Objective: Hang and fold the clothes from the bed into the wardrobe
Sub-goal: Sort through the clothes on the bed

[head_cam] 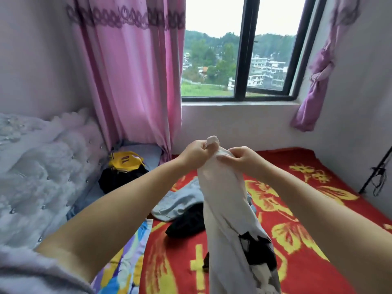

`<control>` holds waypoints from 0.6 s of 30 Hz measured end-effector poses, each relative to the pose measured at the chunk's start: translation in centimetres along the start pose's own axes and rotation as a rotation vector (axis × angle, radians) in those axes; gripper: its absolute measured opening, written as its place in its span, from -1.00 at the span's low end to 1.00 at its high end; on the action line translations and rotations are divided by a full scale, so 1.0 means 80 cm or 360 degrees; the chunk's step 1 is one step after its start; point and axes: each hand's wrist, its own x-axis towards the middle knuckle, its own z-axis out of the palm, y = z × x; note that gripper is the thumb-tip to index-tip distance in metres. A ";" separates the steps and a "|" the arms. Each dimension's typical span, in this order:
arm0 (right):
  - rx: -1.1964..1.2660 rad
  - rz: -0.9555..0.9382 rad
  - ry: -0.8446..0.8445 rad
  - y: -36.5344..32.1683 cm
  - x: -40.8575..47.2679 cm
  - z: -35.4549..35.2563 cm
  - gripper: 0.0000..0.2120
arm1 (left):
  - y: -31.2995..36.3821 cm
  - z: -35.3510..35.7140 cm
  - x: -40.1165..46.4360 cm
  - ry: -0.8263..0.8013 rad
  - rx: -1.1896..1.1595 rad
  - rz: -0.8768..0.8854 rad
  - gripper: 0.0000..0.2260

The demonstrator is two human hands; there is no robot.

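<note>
White fabric of a printed garment hangs above the red-and-yellow bed blanket, its top bunched in the left hand and pinched by the right hand; a light-blue garment and a black garment lie on the bed below.

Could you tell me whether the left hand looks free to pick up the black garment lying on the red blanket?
Probably not yet: the left hand grips the top of the white garment, as does the right hand. The black garment itself lies uncovered below.

white garment held up; clothes heaped
</note>
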 end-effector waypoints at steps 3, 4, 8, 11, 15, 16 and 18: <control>0.0304 0.0048 0.0083 -0.004 -0.022 -0.032 -0.67 | 0.032 0.014 0.004 -0.0103 -0.0199 0.0049 -0.64; 0.0417 0.0070 0.0095 -0.001 -0.030 -0.044 -0.65 | 0.041 0.020 0.003 -0.0162 -0.0310 0.0048 -0.67; 0.0529 0.0063 0.0092 0.020 -0.057 -0.084 -0.62 | 0.072 0.050 0.004 -0.0292 -0.0751 0.0063 -0.74; 0.0745 0.0010 0.0287 0.031 -0.071 -0.127 -0.69 | 0.099 0.066 0.004 -0.0367 -0.0900 -0.0009 -0.74; 0.0659 -0.0072 0.0070 0.045 -0.088 -0.193 -0.73 | 0.139 0.092 -0.003 -0.0663 -0.0425 0.0066 -0.72; 0.0625 -0.0042 -0.0131 0.046 -0.092 -0.200 -0.56 | 0.152 0.103 -0.004 -0.0712 -0.0399 0.0088 -0.73; 0.0652 -0.0048 -0.0494 0.045 -0.098 -0.198 -0.46 | 0.179 0.126 -0.004 -0.0731 -0.0435 0.0144 -0.78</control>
